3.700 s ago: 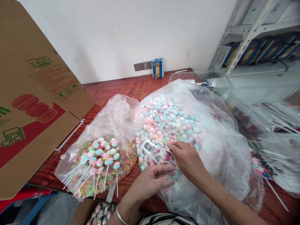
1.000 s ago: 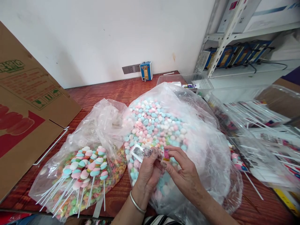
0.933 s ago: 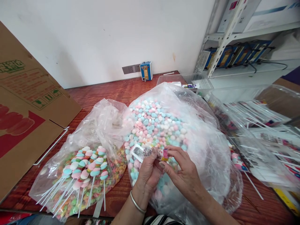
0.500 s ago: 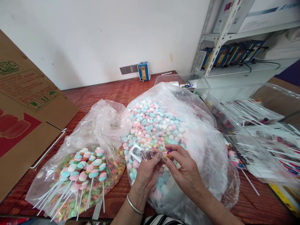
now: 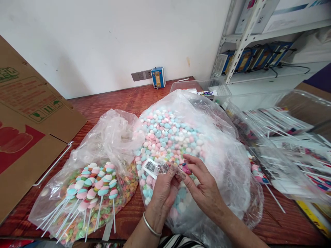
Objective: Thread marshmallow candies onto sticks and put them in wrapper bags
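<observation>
My left hand (image 5: 165, 187) is closed on a small printed plastic wrapper (image 5: 152, 167), its white label with a black code sticking out to the left. At the wrapper's colourful right end, my right hand (image 5: 203, 181) pinches with thumb and fingers, the two hands meeting. Whether anything is inside the wrapper cannot be made out. Beneath both hands lies a large clear bag of pink, blue and white marshmallows (image 5: 165, 134). Left of it, several marshmallow candy skewers (image 5: 93, 184) on white sticks rest on a bag of ring-shaped gummies (image 5: 129, 186).
A cardboard box (image 5: 33, 127) stands at the left. Clear plastic bins (image 5: 258, 144) with packets and white sticks fill the right side. A blue device (image 5: 158, 77) sits by the wall socket. One wrapped candy stick (image 5: 276, 199) lies right of the bag.
My fingers have shifted slightly on the wrapper, and more of its label and its colourful right end now shows. The things on the table have not moved.
</observation>
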Action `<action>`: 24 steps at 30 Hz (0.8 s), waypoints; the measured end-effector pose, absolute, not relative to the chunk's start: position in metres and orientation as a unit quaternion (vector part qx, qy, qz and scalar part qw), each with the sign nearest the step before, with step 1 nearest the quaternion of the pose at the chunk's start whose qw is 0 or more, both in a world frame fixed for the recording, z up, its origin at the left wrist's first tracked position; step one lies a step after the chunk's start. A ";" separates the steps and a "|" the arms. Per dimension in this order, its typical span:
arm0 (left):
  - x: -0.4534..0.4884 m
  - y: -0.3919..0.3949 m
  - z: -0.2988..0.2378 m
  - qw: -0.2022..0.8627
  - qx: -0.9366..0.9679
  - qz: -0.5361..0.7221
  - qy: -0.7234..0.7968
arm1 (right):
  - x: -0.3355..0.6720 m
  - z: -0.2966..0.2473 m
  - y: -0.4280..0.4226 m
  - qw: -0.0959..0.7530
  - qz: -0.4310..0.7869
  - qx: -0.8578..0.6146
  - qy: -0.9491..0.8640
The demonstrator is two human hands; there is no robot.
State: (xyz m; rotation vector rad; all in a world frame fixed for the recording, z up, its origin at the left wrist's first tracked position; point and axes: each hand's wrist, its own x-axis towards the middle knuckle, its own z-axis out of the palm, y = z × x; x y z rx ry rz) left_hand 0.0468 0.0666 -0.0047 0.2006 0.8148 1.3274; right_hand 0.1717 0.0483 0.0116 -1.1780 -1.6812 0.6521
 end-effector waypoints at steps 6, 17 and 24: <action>0.040 0.063 -0.011 0.718 0.230 0.550 0.360 | 0.172 0.011 0.048 0.514 0.327 -0.481 -0.631; 0.039 0.062 -0.010 0.641 0.227 0.613 0.402 | 0.159 0.006 0.048 0.568 0.579 -0.460 -0.361; 0.041 0.060 -0.014 0.649 0.265 0.563 0.438 | 0.166 0.013 0.051 0.559 0.602 -0.470 -0.322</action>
